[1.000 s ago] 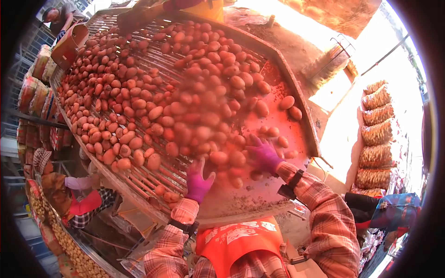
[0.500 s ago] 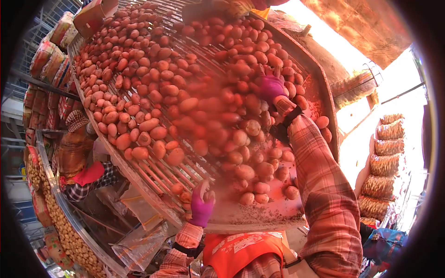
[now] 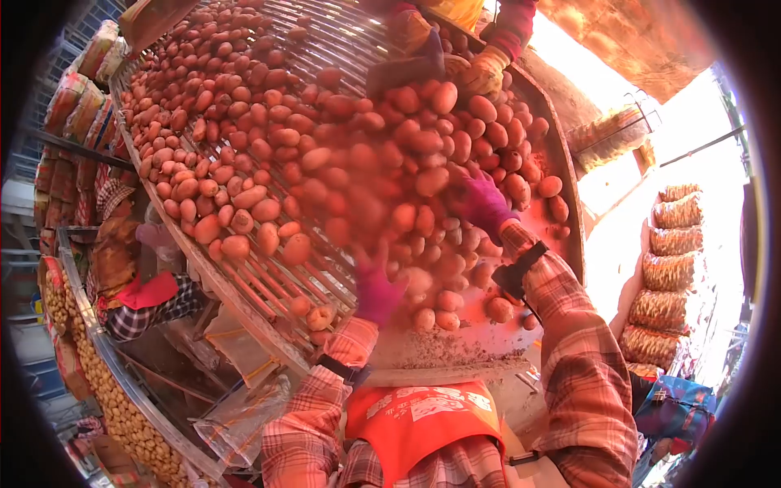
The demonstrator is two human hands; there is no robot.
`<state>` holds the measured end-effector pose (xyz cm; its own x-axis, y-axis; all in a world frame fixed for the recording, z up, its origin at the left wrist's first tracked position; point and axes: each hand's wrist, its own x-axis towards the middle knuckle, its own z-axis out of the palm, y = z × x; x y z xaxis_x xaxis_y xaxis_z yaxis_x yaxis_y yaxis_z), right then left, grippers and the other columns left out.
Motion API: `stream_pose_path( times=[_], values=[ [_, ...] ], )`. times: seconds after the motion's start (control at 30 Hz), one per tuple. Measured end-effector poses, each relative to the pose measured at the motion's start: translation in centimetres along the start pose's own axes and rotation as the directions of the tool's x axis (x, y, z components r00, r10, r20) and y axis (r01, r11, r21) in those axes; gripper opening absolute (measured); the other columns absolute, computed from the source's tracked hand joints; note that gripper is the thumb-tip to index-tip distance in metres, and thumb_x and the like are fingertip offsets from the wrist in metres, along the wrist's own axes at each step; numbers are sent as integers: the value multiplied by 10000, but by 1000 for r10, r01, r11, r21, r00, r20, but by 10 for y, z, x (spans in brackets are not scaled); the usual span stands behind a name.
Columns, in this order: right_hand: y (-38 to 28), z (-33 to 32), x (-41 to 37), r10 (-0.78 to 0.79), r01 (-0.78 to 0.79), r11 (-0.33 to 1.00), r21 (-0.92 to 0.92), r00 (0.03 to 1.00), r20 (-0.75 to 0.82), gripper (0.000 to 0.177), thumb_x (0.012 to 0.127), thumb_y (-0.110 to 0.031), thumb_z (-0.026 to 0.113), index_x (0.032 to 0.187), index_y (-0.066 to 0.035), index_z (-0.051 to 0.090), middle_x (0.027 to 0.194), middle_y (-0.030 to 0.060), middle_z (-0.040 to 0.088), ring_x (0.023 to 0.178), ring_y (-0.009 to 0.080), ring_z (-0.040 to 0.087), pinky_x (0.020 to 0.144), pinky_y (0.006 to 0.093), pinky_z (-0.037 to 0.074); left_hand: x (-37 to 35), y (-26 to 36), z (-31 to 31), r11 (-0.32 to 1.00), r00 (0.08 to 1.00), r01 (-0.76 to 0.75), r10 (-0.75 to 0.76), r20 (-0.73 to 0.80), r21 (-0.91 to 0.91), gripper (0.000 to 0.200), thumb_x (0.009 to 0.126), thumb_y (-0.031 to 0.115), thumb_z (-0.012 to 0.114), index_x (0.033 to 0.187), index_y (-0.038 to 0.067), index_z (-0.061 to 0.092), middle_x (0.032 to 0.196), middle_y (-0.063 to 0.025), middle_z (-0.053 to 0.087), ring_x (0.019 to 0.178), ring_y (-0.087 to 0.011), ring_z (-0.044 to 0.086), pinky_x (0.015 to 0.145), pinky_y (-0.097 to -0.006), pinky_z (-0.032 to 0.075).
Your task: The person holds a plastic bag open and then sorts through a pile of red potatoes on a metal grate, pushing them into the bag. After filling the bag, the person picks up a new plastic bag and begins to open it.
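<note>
A large heap of reddish potatoes (image 3: 281,138) covers a slatted sorting table (image 3: 268,305). My left hand (image 3: 380,294), in a purple glove, is over the near edge of the heap with its fingers spread and nothing seen in them. Further right, my right hand (image 3: 486,205), also purple-gloved, reaches over the potatoes with fingers apart, its fingertips at the pile. Several potatoes (image 3: 447,309) lie between my hands on the table's flat, dirt-strewn front part (image 3: 423,350). A reddish blur hides detail in the middle of the heap.
Across the table, another person's gloved hand (image 3: 482,73) is among the potatoes, beside a dark object (image 3: 404,75). At left a person (image 3: 150,281) sits by a bin of pale potatoes (image 3: 122,407). Filled sacks (image 3: 663,309) stand in a row at right. A raised rim (image 3: 561,138) borders the table.
My left hand has moved up and right from the table's slatted corner to the heap, fingers now spread. My right hand has drawn back slightly. The other person's gloved hand has come into view.
</note>
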<state>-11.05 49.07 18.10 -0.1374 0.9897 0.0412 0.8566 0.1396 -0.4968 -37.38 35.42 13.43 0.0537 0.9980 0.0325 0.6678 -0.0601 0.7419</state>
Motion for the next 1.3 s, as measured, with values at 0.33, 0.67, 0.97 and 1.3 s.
stream_pose_path(
  times=[0.33,0.67,0.97,1.3],
  values=[
    [19,-5,-149,5,-13,996,-90,996,-91,578,773,-403,732,1318,-245,621,1279,169,569,1232,406,518,1076,537,400,60,50,70,989,985,-143,139,105,33,678,895,134,679,1511,106,396,1301,-204,569,1141,-349,615,946,-415,538],
    [120,-54,-181,74,-88,996,-22,928,-364,184,839,-296,709,960,-162,738,1056,93,664,1039,323,622,919,439,473,-10,12,3,864,890,-453,424,-168,-220,611,872,26,656,1446,75,454,1155,-95,602,936,-185,615,768,-281,522],
    [132,-29,-171,169,-211,902,-377,976,-140,698,903,-515,605,1513,-208,460,1415,127,538,1297,434,473,1074,504,397,-178,-134,-193,726,534,371,-677,-507,-578,552,928,71,621,1434,165,421,1138,-46,537,788,-130,499,616,-262,444],
    [115,-101,-273,391,-264,911,-316,797,460,462,910,-346,587,1340,-178,598,1373,136,561,1290,367,504,1106,496,346,-178,-131,-172,899,839,359,-195,-509,249,647,883,101,708,1462,-17,444,1464,-249,472,1360,-394,464,1145,-474,375]
  ],
)
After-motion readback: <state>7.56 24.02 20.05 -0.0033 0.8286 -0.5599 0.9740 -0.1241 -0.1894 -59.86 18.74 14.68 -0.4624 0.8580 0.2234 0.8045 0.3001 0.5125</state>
